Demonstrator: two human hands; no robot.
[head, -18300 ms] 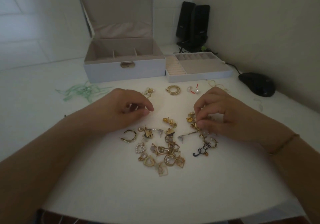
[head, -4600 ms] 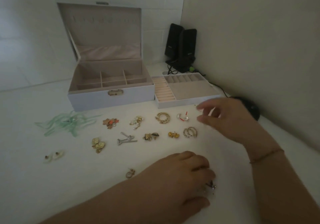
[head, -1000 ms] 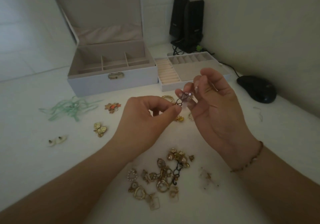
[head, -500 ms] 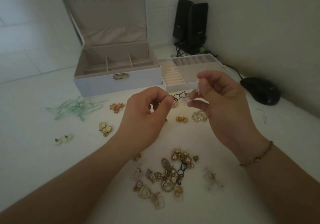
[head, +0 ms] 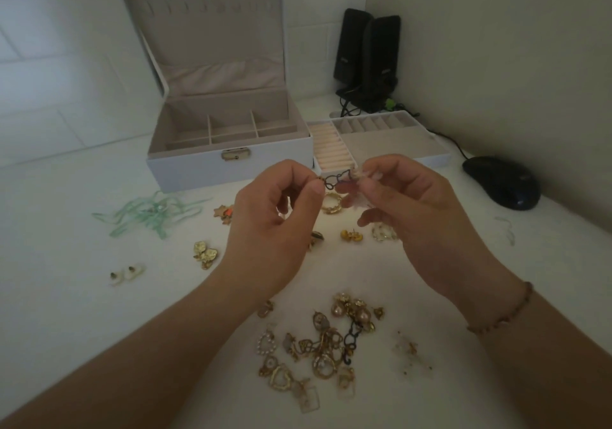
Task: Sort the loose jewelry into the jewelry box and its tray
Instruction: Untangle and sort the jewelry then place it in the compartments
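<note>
Black chain earring pinched at opposite ends between left hand and right hand, raised above table before open jewelry box and tray; no legible writing.

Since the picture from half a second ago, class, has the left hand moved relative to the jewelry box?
Cannot tell. The left hand sits below the jewelry box latch in both pictures; the camera shifted, so any small move is unclear.

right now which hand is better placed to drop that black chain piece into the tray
Probably the right hand: it pinches one end of the black chain piece and sits just in front of the tray, while the left hand is nearer the jewelry box.
</note>
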